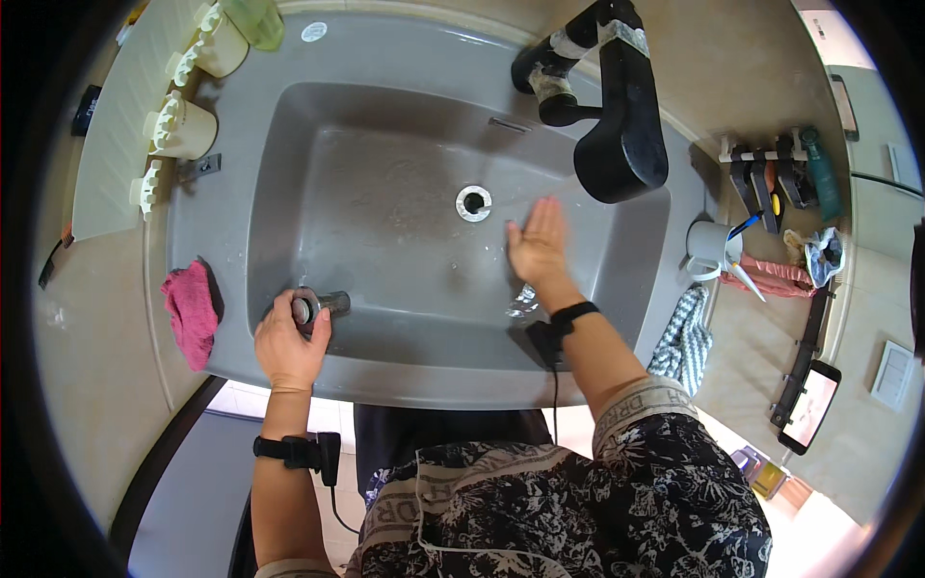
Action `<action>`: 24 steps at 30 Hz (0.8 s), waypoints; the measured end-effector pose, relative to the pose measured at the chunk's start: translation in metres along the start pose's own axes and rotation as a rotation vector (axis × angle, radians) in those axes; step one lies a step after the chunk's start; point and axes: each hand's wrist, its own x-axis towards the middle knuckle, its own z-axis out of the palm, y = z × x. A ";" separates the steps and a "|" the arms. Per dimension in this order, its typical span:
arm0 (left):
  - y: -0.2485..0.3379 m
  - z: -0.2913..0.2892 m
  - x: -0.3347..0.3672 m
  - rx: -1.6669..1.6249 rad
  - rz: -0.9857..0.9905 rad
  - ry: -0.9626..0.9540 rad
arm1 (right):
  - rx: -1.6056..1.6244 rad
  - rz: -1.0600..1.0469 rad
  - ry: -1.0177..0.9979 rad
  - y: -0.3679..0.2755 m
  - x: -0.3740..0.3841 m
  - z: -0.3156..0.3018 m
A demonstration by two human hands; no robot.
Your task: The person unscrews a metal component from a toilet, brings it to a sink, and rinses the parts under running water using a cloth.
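Inside the grey sink (385,173), my left hand (289,347) is at the near left corner. Its thumb and fingers close around a metal drain stopper (306,306) with a round cap and a dark cylindrical body that points right. My right hand (538,246) is stretched out over the basin, palm partly showing and fingers slightly blurred, holding nothing. Just left of its fingers lies the drain hole (473,203) with a pale ring. A shiny splash of water (523,302) shows beside my right wrist. Black straps with small devices circle both my wrists.
A black faucet (621,116) overhangs the basin's far right. On the left rim lies a pink cloth (191,313), with cream cups (183,130) beyond it. At the right are a grey mug (708,246), a striped cloth (684,332) and a mounted phone (809,407).
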 end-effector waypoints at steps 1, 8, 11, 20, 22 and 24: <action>-0.001 -0.001 -0.003 0.008 -0.008 0.000 | 0.103 -0.142 -0.092 -0.027 0.001 -0.009; -0.005 0.001 -0.003 0.023 -0.030 0.006 | 0.286 -0.376 -0.184 -0.009 -0.011 -0.029; -0.004 -0.002 -0.003 0.024 -0.039 0.003 | 0.120 -0.345 -0.193 0.013 -0.034 -0.021; -0.001 0.000 -0.003 0.045 -0.029 -0.012 | 0.150 -1.068 -0.379 -0.053 -0.037 -0.034; -0.004 0.001 -0.002 0.022 -0.014 0.023 | 0.125 -1.359 -0.301 -0.052 -0.042 -0.018; -0.003 0.001 0.000 0.028 0.005 0.041 | 0.074 -1.361 -0.207 -0.049 -0.037 -0.012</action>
